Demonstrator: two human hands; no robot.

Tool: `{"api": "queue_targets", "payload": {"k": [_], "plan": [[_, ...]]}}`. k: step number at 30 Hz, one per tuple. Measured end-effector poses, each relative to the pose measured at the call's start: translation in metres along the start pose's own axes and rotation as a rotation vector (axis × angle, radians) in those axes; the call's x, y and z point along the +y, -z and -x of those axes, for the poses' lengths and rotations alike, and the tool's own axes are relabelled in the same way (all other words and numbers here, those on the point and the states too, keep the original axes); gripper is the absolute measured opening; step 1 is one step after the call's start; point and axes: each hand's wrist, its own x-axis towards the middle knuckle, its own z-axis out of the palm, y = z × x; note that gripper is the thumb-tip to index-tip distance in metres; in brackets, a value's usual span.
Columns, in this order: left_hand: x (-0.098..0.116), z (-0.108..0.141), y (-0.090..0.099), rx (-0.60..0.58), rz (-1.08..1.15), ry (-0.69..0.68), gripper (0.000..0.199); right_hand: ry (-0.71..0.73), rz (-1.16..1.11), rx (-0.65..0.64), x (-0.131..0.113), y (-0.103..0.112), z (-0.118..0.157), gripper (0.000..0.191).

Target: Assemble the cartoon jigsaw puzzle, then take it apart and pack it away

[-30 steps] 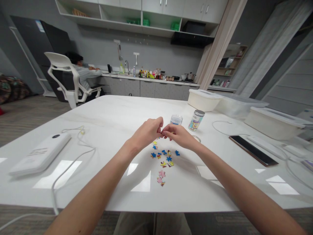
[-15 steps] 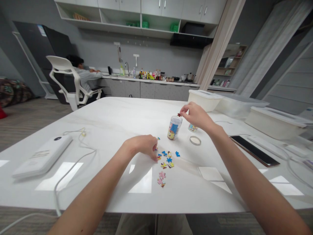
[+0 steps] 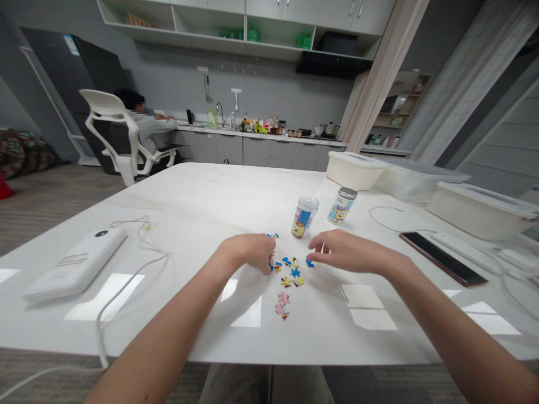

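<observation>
Several small jigsaw puzzle pieces (image 3: 295,272) in blue, yellow and pink lie loose on the white table (image 3: 202,207). At their left edge my left hand (image 3: 255,251) rests low, its fingers bent together and pointing down; what they pinch, if anything, is hidden. On the other side my right hand (image 3: 343,249) hovers with fingers apart and nothing seen in them, the tips just above a blue puzzle piece (image 3: 310,263). Beyond the hands stands an uncapped clear jar (image 3: 305,217) with a cartoon print. A similar jar with a silver lid (image 3: 342,206) stands to its right.
A white device (image 3: 78,264) with a cable lies at left. At right are a dark phone (image 3: 442,258), cables, lidded white bins (image 3: 356,170) and a clear plastic box (image 3: 415,177). A person (image 3: 147,129) sits in a white chair by the far counter.
My right hand has come down from the open jar's mouth to the pieces, and the dark red piece it held is out of sight. My left hand stays nearly in place.
</observation>
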Motion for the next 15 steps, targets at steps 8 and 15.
{"api": "queue_targets", "payload": {"k": [8,15], "plan": [[-0.004,-0.003,-0.003,0.0,0.055,-0.186,0.018,-0.085,-0.061,-0.062,-0.011,-0.05,0.013,0.046],[0.011,-0.004,-0.006,-0.101,0.099,-0.374,0.013,-0.028,-0.176,-0.074,-0.02,-0.05,0.016,0.024]]}}
